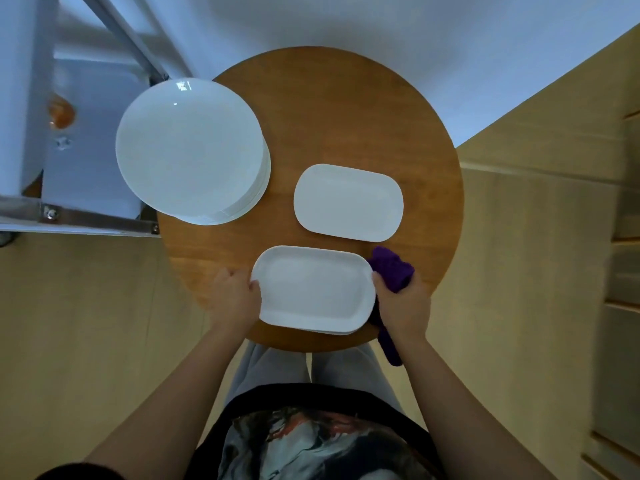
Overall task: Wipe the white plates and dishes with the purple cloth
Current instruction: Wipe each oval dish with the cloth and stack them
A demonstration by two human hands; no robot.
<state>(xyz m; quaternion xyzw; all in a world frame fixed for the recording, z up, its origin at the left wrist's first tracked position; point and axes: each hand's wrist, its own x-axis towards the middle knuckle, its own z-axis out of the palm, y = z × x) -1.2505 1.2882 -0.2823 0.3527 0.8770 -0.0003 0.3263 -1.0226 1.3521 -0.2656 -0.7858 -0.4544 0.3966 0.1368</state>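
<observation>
At the round wooden table (346,109), the left hand (235,296) grips the near rectangular dish (313,289); the right hand (401,306) grips its other end with the purple cloth (393,268) bunched in the fingers.

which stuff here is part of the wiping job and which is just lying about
Part of the job:
purple cloth, held in the right hand
near oblong dish, gripped by the left hand
far oblong dish
stack of round plates

Just there:
round wooden table
metal frame
</observation>
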